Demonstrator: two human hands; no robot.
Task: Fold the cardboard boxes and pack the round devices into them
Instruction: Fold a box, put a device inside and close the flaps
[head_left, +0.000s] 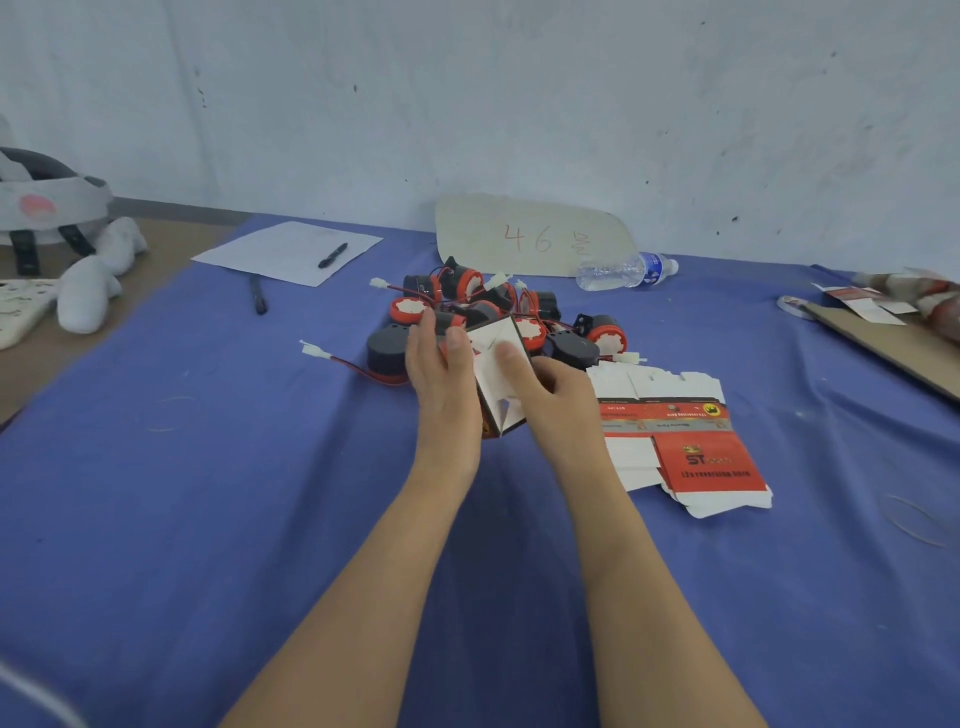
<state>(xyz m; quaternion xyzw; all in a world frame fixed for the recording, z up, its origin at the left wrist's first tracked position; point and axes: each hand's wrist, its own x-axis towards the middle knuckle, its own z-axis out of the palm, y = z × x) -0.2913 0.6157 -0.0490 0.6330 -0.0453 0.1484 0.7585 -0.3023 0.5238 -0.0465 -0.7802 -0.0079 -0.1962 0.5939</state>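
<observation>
at the centre of the frame the left hand (441, 379) and right hand (558, 400) hold a small red-and-white cardboard box (498, 384) from either side. their fingers are clamped round it and the thumbs press its white end flaps, likely to keep the walls square for tucking. what is inside cannot be told. black-and-red round devices (483, 306) are heaped just behind, and flat unfolded box blanks (691, 441) lie to the right on the blue-covered worktop (234, 467).

Blue cloth (208, 493) open left, devices (488, 306) heaped ahead — flat boxes (685, 441) right
</observation>
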